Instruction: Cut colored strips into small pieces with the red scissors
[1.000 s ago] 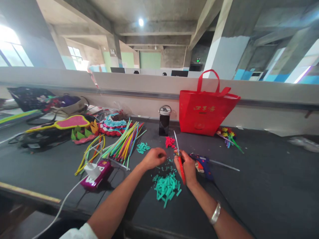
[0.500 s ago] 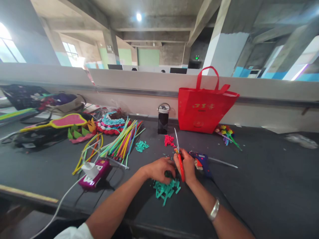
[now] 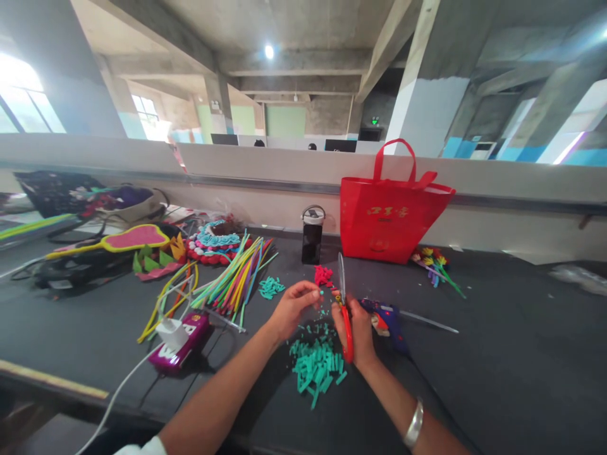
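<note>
My left hand is raised above the table, thumb and fingertips pinched on a small teal piece. My right hand is wrapped round red-handled scissors, whose blades point up and away from me. Below and between both hands lies a loose pile of cut teal strips, with tiny offcuts scattered above it. A small heap of red pieces sits just beyond my fingertips. Further left is another little heap of teal pieces. Beside my right hand rests a dark blue glue gun, partly hidden.
A red bag and a white-topped lantern stand at the back. Colourful pipe cleaners, a purple power strip with a trailing white cable, and craft pieces crowd the left side. Craft flowers lie at the right.
My left hand has lifted off the teal pile, moving up and left, and now pinches a small piece. The scissors stay in my right hand. The view has tilted slightly up.
</note>
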Available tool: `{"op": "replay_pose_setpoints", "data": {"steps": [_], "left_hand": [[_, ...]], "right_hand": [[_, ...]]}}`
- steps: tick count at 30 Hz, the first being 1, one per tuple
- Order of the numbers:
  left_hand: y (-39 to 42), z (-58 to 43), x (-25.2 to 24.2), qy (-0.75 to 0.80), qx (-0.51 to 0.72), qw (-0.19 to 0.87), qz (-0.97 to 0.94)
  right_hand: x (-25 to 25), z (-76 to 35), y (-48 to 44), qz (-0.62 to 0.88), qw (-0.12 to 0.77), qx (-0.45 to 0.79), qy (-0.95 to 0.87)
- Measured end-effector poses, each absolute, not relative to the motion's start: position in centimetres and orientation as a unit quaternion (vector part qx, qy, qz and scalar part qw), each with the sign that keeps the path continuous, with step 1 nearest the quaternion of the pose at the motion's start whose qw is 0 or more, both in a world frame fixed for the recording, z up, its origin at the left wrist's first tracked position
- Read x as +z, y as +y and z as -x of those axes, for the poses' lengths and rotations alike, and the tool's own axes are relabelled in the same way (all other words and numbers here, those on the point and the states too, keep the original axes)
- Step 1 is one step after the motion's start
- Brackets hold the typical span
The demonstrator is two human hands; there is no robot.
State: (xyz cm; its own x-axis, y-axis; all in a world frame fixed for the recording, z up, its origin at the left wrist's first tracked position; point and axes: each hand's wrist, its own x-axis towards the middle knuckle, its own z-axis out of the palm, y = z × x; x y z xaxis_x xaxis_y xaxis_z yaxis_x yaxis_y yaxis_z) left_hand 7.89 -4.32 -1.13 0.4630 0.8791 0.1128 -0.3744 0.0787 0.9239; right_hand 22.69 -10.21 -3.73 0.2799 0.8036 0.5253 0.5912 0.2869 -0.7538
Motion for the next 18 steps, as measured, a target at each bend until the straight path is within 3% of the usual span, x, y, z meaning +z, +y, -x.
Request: {"op": "replay_pose_setpoints", "data": {"steps": [3,18], "left_hand": [[-4.3,-8.1,-1.1,0.27,0.495,0.677,-0.474],[-4.8,-8.9,-2.5,0.318,0.391,0.603,-0.618]], "right_hand": [[-3.5,-22.3,-10.5,0.574,0.545,0.109,-0.602],[-3.5,-22.4,-10.1,0.577,0.582,0.099,-0.565]]}}
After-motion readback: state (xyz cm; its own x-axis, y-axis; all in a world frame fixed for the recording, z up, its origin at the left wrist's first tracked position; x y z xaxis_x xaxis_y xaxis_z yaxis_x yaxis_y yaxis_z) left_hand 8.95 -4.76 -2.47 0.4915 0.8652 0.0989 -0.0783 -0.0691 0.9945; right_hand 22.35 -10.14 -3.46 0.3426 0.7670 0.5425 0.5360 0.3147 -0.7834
